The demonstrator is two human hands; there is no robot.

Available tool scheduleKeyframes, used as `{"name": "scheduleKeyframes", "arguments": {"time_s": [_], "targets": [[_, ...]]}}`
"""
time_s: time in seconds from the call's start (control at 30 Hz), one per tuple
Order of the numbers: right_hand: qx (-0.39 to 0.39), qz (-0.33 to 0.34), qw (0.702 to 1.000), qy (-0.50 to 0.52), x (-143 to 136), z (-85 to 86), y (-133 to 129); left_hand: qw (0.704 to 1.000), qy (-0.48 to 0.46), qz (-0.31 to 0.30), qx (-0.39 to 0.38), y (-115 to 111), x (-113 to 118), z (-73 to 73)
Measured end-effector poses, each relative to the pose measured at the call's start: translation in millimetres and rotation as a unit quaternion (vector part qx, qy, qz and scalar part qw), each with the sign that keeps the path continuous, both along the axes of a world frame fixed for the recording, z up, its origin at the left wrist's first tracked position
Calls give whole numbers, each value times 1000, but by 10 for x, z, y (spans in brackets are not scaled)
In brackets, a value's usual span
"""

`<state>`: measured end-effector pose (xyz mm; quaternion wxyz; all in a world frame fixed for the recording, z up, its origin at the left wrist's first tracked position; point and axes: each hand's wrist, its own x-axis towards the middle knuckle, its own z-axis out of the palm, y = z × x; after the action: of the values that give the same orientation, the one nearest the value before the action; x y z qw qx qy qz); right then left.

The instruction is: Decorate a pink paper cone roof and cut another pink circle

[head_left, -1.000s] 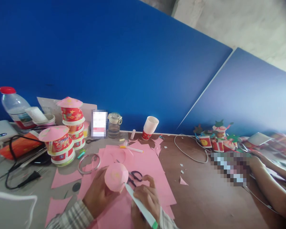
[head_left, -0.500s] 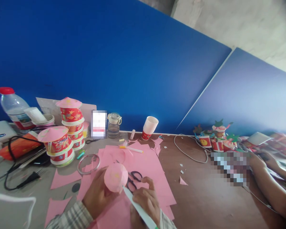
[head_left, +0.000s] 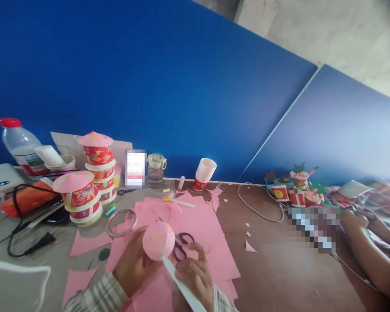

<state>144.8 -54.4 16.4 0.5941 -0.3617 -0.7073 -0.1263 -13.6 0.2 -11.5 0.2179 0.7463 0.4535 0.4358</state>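
My left hand (head_left: 134, 265) is wrapped round the side of a round pink paper piece (head_left: 158, 240) with faint yellow marks. My right hand (head_left: 195, 272) grips a long pale white-green strip-like tool (head_left: 184, 289), whose narrow tip touches the lower edge of the pink piece. Black-handled scissors (head_left: 180, 250) lie between the hands on pink paper sheets (head_left: 211, 242). A yellow-and-white pen (head_left: 182, 203) rests on the sheets farther back. Beside them, to the left, is a roll of clear tape (head_left: 121, 222).
Stacked red cups with pink paper tops (head_left: 81, 197) stand at the left, near a bottle (head_left: 22, 145) and cables. A glass jar (head_left: 155, 171) and white cup (head_left: 205, 171) stand by the blue partition (head_left: 182, 86). Another person's arms (head_left: 367, 247) are at the right.
The tool in my right hand has shifted slightly left along the lower edge of the pink piece. My left hand stays nearly in place. The other person's hands have moved a little.
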Motion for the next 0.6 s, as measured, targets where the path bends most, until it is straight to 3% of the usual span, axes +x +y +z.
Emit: {"name": "scheduleKeyframes", "arguments": {"time_s": [0.23, 0.47, 0.6], "targets": [[3, -12, 998, 56, -88, -8, -8, 1000, 14, 1, -1, -15, 3, 29], [18, -4, 999, 45, -69, -83, 34, 1000, 6, 0, 3, -2, 8, 24], [-2, -2, 1000, 24, -91, -27, 17, 1000, 13, -6, 0, -5, 2, 27]]}}
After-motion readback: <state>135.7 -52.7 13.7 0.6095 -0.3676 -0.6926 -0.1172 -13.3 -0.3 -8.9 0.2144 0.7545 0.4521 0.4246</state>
